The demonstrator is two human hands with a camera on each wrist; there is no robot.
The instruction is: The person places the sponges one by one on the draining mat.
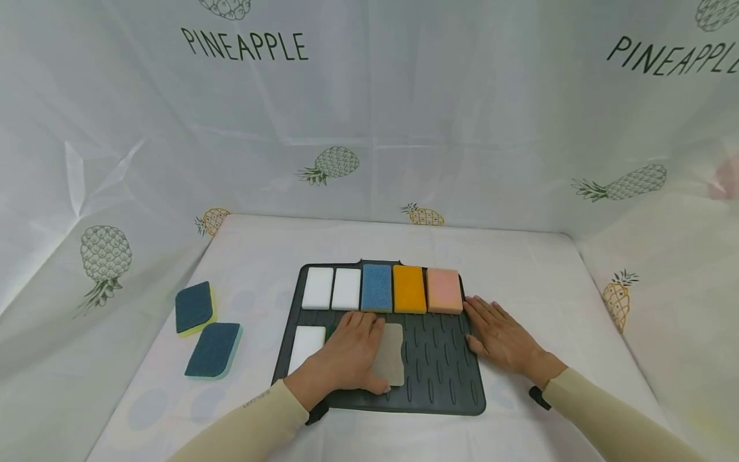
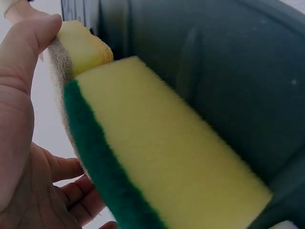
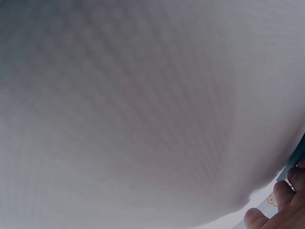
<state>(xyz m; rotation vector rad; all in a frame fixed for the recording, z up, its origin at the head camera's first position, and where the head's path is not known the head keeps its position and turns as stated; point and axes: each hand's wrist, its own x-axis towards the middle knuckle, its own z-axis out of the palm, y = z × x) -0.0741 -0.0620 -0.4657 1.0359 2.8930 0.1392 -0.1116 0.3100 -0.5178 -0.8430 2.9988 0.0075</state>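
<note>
My left hand (image 1: 349, 351) lies over a sponge with a beige scouring face (image 1: 394, 356) on the black ridged mat (image 1: 441, 366), thumb at its near edge and fingers at its far edge. In the left wrist view the thumb presses this sponge's beige layer beside its yellow foam (image 2: 86, 45). Next to it stands a yellow sponge with a green scouring layer (image 2: 167, 138), mostly hidden under the hand in the head view. My right hand (image 1: 502, 335), fingers extended, rests along the mat's right edge, near the pink sponge (image 1: 444, 290).
Along the mat's far row sit two white sponges (image 1: 317, 288), a blue sponge (image 1: 377, 287) and an orange sponge (image 1: 409, 289). Another white sponge (image 1: 306, 346) lies near front left. Two dark blue-topped sponges (image 1: 213, 350) lie on the white cloth (image 1: 519, 256), left of the mat.
</note>
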